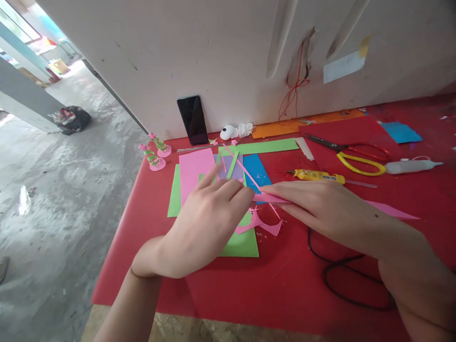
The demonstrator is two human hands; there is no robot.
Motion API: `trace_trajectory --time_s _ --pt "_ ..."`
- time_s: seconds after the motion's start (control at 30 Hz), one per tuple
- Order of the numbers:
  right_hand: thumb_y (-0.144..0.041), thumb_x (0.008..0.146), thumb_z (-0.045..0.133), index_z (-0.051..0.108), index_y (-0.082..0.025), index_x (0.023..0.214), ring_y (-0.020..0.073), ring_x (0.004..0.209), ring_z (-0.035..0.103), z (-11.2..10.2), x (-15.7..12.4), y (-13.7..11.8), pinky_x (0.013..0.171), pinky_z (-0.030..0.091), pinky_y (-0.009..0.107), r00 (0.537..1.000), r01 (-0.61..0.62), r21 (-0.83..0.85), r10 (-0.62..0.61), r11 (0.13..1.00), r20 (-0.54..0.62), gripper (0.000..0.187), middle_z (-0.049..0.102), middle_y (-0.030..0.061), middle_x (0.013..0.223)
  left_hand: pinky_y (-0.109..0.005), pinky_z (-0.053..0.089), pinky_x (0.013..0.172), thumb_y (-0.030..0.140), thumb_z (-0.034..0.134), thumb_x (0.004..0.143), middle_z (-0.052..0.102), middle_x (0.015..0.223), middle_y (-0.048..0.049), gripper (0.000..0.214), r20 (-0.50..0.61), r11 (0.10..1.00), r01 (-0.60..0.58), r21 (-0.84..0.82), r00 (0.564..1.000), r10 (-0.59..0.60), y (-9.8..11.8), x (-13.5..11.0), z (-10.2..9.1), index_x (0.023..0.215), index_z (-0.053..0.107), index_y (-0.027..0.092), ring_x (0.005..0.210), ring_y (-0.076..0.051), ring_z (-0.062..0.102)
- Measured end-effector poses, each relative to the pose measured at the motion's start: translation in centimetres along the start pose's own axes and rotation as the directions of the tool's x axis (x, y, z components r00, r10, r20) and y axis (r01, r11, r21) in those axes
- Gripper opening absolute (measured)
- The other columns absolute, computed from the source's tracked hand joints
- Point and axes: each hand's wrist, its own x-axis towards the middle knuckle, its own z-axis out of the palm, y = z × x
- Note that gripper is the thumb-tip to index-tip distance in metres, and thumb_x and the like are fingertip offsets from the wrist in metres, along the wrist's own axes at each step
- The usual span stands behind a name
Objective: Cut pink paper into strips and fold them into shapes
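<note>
Both hands, left (pixel 204 216) and right (pixel 322 209), pinch one pink paper strip (pixel 392 210)

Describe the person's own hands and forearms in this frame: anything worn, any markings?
Both are bare. The left hand and its forearm show no sleeve, glove, ring, watch or band in view. The right hand is likewise ungloved and ringless, with a bare wrist and forearm; one small dark dot sits on its back near the wrist. Nails are short, with no polish visible. No tattoos or bandages show.
</note>
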Motion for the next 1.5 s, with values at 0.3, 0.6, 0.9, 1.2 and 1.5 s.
trace_trajectory --time_s 0.3,0.6,0.9,1.2,1.5 --pt "-0.014 0.086 0.059 0.071 -0.023 0.081 0.0170 0.067 0.073 0.7 0.9 -2.4 0.060 0.059 0.026 0.902 0.078 0.136 -0.012 0.988 -0.431 0.016 0.077 0.0013 0.076 -0.024 0.023 0.035 0.005 0.044 0.089 0.045 0.046 0.0068 0.024 0.028 0.999 -0.001 -0.033 1.000 0.002 1.1 -0.1 0.6 0.070 0.054 0.015 0.037 -0.007 0.031" --pt "-0.016 0.082 0.062 0.071 -0.027 0.069 0.0182 0.060 0.071 0.3 0.4 -2.8 0.057 0.059 0.030 0.884 -0.053 0.162 0.122 0.985 -0.452 0.019 0.076 -0.0031 0.069 -0.024 0.023 0.035 -0.001 0.048 0.081 0.043 0.044 0.0072 0.024 -0.094 0.996 0.009 -0.084 0.995 -0.017 1.2 -0.1 0.4 0.065 0.058 0.014 0.038 -0.007 0.027" --pt "-0.016 0.070 0.073 0.078 -0.024 0.070 0.0170 0.060 0.071 -1.4 0.3 0.7 0.055 0.056 0.027 0.734 -0.279 0.223 0.357 0.934 -0.577 0.009 0.076 -0.0032 0.067 -0.022 0.026 0.042 0.022 0.058 0.089 0.041 0.045 0.0083 0.019 -0.187 0.975 0.219 -0.026 0.957 -0.220 -0.4 -1.7 -1.6 0.071 0.059 0.021 0.042 -0.006 0.032" --pt "-0.015 0.077 0.068 0.074 -0.023 0.071 0.0166 0.066 0.072 -1.3 0.7 1.4 0.063 0.055 0.028 0.760 -0.213 0.072 0.211 0.974 -0.615 0.011 0.077 -0.0012 0.074 -0.025 0.044 0.054 0.024 0.064 0.087 0.068 0.064 0.0033 0.007 -0.225 0.959 0.274 0.078 0.942 -0.251 -1.1 -1.4 -1.9 0.081 0.063 0.021 0.060 -0.012 0.064" --pt "-0.018 0.086 0.056 0.068 -0.030 0.073 0.0170 0.060 0.069 0.8 0.8 -2.8 0.056 0.056 0.030 0.908 -0.010 0.164 0.077 0.986 -0.412 0.022 0.074 -0.0032 0.069 -0.025 0.042 0.048 0.001 0.048 0.084 0.054 0.049 0.0037 0.028 0.019 1.000 0.010 0.029 1.000 -0.010 1.5 0.2 0.5 0.063 0.056 0.016 0.044 -0.012 0.048"
